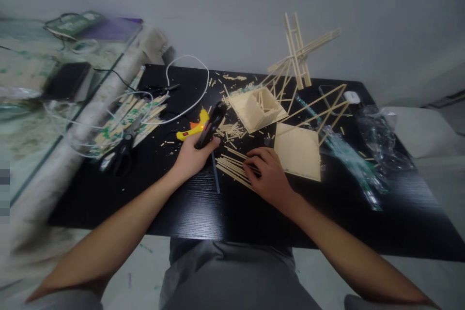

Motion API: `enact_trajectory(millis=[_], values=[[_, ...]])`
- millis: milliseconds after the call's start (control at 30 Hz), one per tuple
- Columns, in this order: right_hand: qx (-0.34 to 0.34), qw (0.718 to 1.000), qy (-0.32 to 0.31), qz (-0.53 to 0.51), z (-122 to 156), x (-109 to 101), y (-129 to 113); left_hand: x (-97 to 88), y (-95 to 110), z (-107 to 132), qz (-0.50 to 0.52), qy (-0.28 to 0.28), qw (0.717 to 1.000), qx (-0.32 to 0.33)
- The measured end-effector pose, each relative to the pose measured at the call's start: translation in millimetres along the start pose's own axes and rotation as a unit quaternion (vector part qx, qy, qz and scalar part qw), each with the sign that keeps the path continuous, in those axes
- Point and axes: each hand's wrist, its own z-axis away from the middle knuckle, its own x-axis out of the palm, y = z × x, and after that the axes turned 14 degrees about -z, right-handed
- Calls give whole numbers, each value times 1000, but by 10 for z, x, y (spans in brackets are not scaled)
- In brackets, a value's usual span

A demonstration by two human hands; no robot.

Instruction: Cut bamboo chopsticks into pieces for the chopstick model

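My left hand (194, 155) is closed around a black tool (210, 126), perhaps cutters, that points up and away over the black table (203, 208). My right hand (267, 172) lies palm down on a loose pile of thin wooden sticks (232, 164), its fingers curled on them; whether it grips one I cannot make out. Beside my left hand lies a yellow glue gun (192, 128) with a lit red switch. A flat wooden panel (298, 150) sits just right of my right hand.
An open wooden box (256, 106) and a stick frame structure (298, 55) stand at the back. Scissors (123, 150), packets of sticks (127, 116) and white cable (189, 82) lie left. Crumpled clear plastic (378, 140) is at the right. A long pale roll (90, 121) leans along the left edge.
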Motion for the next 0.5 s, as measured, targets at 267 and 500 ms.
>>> enact_trajectory(millis=[267,500], values=[[-20,1000,6,-9,7,10,10,-1019,49,-70,-263,76,956,-107],[-20,1000,16,-6,2,18,15,-1637,-43,21,-516,88,838,-155]])
